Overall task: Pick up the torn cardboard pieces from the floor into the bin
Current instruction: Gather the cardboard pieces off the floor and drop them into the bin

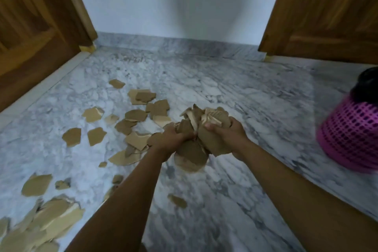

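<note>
**Cardboard cleanup: one armful in hand, most of it left to go**

So, roughly the early-to-middle stretch of this job, I'd say. Both hands are wrapped around one bundle of torn cardboard (192,153), held up off the marble floor (225,92). The left hand (171,139) grips it from the left side, the right hand (229,135) from the right, fingers (235,124) curled tight into the pieces on both sides.

The pink mesh bin (351,135) sits off to the right, well apart from the bundle, so this load isn't dumped yet. I can't see inside the bin, so no idea how much has gone in.

What's left looks like plenty: a scatter of loose pieces (141,96) spread across the floor left of the hands, a bigger heap (55,217) at the bottom-left corner, and one stray scrap (177,200) between the forearms. My guess is several more trips after this one.
</note>
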A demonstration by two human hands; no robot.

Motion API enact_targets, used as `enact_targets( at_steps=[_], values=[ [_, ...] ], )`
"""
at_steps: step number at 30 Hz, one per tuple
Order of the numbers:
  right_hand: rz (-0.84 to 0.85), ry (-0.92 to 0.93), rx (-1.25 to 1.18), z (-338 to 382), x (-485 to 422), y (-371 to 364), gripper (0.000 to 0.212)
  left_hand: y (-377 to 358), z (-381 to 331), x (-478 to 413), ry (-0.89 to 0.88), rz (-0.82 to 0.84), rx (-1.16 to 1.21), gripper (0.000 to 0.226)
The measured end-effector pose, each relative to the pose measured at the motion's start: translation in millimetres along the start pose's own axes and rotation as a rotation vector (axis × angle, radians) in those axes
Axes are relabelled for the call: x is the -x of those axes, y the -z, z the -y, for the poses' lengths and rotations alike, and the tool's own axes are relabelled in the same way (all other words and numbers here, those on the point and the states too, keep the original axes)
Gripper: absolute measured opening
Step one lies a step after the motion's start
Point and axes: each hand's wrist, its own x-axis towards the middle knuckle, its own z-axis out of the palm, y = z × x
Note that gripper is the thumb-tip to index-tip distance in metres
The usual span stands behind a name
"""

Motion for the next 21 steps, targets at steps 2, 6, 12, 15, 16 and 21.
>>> enact_targets(
  at_steps=[2,6,12,15,16,21],
  values=[
    [-0.041,0.026,-0.028,19,-1,35,0.081,-33,-30,-9,-0.032,0.025,-0.002,0.050],
    [-0.090,0.112,-0.037,40,-14,117,0.104,-110,-81,-33,-0.101,0.077,0.035,0.033],
    [-0.270,0.224,-0.018,94,-21,263,0.074,-249,-164,-76,-0.227,0.178,0.059,0.037],
    [-0.311,0.271,0.000,118,-23,339,0.071,-316,-207,-88,-0.266,0.234,0.042,0.036],
    [-0.333,0.287,0.006,127,-19,362,0.072,-338,-220,-92,-0.275,0.251,0.034,0.036],
    [-0.454,0.361,-0.027,140,-21,478,0.057,-450,-271,-125,-0.303,0.336,-0.008,0.056]
  ],
)
